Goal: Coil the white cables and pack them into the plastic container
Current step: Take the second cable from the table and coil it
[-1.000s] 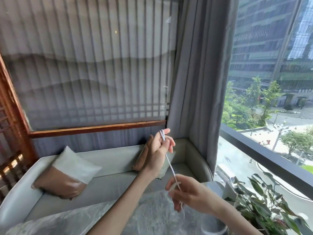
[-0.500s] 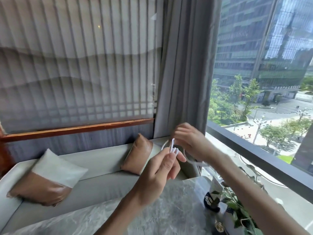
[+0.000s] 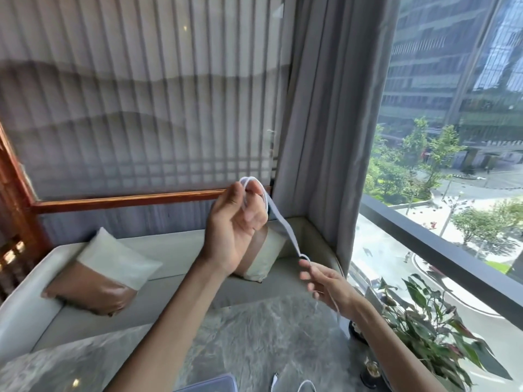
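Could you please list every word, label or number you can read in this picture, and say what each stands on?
No text is legible.
On the dark object beside the potted plant: a round gold mark, too blurred to read.
On the white cable and the plastic container: no print visible.

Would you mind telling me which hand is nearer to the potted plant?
Right. The right hand is just left of the potted plant; the left hand is raised higher and farther left.

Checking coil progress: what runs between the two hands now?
In the head view, a stretch of white cable runs from loops on the left hand down to the right hand, which pinches it.
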